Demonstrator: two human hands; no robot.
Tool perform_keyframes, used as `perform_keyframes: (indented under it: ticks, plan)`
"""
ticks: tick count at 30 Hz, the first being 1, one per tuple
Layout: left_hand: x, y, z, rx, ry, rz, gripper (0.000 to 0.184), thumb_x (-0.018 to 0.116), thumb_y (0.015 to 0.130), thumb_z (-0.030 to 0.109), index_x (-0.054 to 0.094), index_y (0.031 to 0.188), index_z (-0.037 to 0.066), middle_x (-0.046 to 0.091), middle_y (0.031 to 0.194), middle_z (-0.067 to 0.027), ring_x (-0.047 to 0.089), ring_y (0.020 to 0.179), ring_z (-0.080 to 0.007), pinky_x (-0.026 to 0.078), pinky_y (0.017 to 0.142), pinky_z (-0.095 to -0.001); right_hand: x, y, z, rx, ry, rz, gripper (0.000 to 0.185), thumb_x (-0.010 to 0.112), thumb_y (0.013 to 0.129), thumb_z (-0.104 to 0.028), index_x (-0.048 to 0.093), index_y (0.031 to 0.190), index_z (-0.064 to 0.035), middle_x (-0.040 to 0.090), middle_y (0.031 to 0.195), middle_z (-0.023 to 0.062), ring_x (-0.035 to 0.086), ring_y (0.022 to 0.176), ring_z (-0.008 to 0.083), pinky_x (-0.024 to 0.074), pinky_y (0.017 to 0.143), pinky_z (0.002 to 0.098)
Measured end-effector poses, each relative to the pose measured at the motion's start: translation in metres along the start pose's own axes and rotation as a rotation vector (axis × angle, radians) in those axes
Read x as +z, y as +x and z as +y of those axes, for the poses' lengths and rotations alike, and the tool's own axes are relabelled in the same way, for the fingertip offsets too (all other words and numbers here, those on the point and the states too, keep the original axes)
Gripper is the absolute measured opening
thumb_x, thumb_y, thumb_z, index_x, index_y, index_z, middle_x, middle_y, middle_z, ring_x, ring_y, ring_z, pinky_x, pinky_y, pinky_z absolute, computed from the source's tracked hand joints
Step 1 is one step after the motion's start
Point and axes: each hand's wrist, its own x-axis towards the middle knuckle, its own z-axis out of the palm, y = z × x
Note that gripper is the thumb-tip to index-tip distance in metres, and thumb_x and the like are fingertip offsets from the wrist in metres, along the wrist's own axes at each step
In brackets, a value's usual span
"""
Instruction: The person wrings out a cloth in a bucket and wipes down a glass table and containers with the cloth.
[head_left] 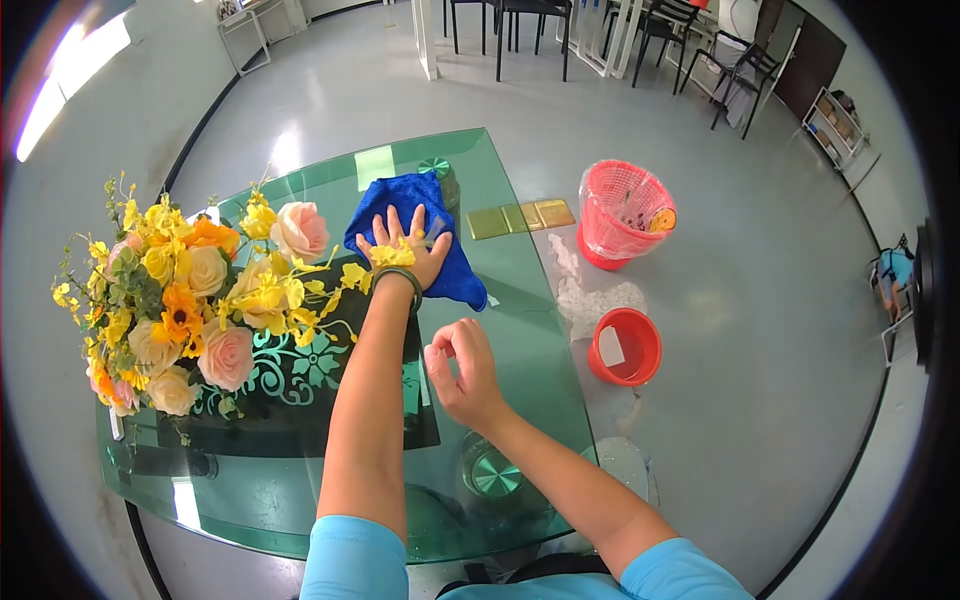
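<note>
On the glass table (510, 370) lies a crumpled blue cloth (455, 275). My left hand (415, 250) rests flat on it with fingers spread, a dark green bangle on the wrist. My right hand (463, 370) is held above the glass, nearer to me and right of the left forearm, with its fingers curled in; whether anything is inside them is hidden. A bouquet of yellow, orange and pink flowers (180, 310) stands on the table's left part, and some yellow blooms overlap my left wrist in view.
Right of the table, a red lined basket (620, 210) and a red bucket (625, 347) stand on the floor beside whitish crumpled material (595, 303). Black chairs (660, 40) and a person (738, 25) are at the back. Another person (892, 275) appears at far right.
</note>
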Motion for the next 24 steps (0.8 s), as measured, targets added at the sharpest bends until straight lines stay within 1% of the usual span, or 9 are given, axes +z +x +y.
perform_keyframes:
  ticks: [4,5,10,11,16,18,21,23,24]
  plan:
    - [-0.001,-0.007,-0.001,0.022,0.029,0.001,0.065,0.035,0.087,0.062,0.025,0.145,0.034,0.017,0.153,-0.0116,0.015,0.14,-0.0314,0.005,0.11,-0.0568,0.004,0.001,0.001,-0.019,0.007,0.072,0.012,0.054,0.085,-0.014,0.047,0.085,-0.0043,0.046,0.077,0.0097,0.044,0.071,0.0258,0.0361,0.066,0.0369]
    - [-0.002,-0.014,-0.002,0.075,0.012,-0.015,0.065,0.033,0.088,0.057,0.024,0.146,0.029,0.015,0.153,-0.0117,0.012,0.141,-0.0321,0.002,0.11,-0.0577,0.003,0.002,0.001,-0.033,-0.024,0.074,0.011,0.054,0.086,-0.013,0.047,0.086,-0.0038,0.046,0.078,0.0103,0.045,0.072,0.0264,0.0365,0.067,0.0374]
    - [0.004,-0.06,-0.006,0.237,0.113,-0.074,0.064,0.031,0.091,0.055,0.019,0.147,0.028,0.011,0.154,-0.0098,0.008,0.142,-0.0298,0.002,0.11,-0.0574,0.001,0.004,-0.005,-0.115,-0.089,0.148,0.008,0.052,0.084,-0.009,0.048,0.087,-0.0028,0.045,0.077,0.0102,0.045,0.072,0.0257,0.0366,0.067,0.0375]
    - [0.046,-0.056,-0.02,0.313,0.158,0.22,0.068,0.046,0.083,0.057,0.026,0.143,0.034,0.024,0.15,-0.0072,0.023,0.137,-0.0266,0.014,0.106,-0.0589,0.0,0.004,-0.006,-0.135,-0.104,0.155,0.008,0.052,0.084,-0.009,0.048,0.087,-0.0025,0.046,0.077,0.0105,0.045,0.072,0.0258,0.0368,0.067,0.0376]
    - [0.023,-0.119,-0.01,0.389,0.152,0.13,0.066,0.048,0.083,0.048,0.03,0.143,0.027,0.023,0.15,-0.0088,0.024,0.136,-0.0295,0.015,0.106,-0.059,0.0,0.002,0.001,-0.161,-0.09,0.159,0.008,0.051,0.083,-0.007,0.049,0.09,-0.002,0.049,0.083,0.0113,0.046,0.075,0.0262,0.0386,0.071,0.0372]
    - [0.0,-0.152,-0.006,0.432,0.124,-0.004,0.063,0.047,0.086,0.043,0.032,0.142,0.019,0.023,0.15,-0.013,0.024,0.136,-0.0338,0.014,0.107,-0.0591,-0.009,0.004,0.002,-0.055,0.001,0.217,0.012,0.048,0.086,-0.007,0.052,0.095,-0.0011,0.048,0.087,0.0112,0.046,0.079,0.0239,0.0402,0.075,0.0333]
    - [-0.007,-0.207,-0.008,0.49,-0.051,0.092,0.059,0.046,0.087,0.044,0.037,0.139,0.019,0.031,0.146,-0.0137,0.027,0.135,-0.0341,0.014,0.108,-0.0561,-0.053,0.016,0.003,-0.137,-0.396,0.228,0.023,0.051,0.081,-0.007,0.053,0.104,-0.0044,0.051,0.106,0.0149,0.048,0.105,0.0333,0.0363,0.089,0.0446]
    - [-0.014,-0.243,-0.016,0.545,-0.042,0.101,0.059,0.049,0.086,0.044,0.038,0.139,0.019,0.033,0.145,-0.0133,0.028,0.134,-0.033,0.015,0.109,-0.055,-0.073,0.017,0.019,-0.018,-0.787,0.169,0.035,0.053,0.084,-0.015,0.048,0.117,-0.0045,0.048,0.118,0.0174,0.048,0.108,0.0349,0.036,0.09,0.0475]
    - [-0.019,-0.262,-0.02,0.564,-0.047,0.099,0.061,0.051,0.085,0.043,0.038,0.139,0.019,0.034,0.144,-0.013,0.028,0.134,-0.0322,0.015,0.109,-0.0539,-0.078,0.011,0.031,-0.023,-0.778,0.175,0.035,0.053,0.084,-0.015,0.048,0.117,-0.0045,0.048,0.118,0.0174,0.048,0.108,0.0349,0.036,0.09,0.0475]
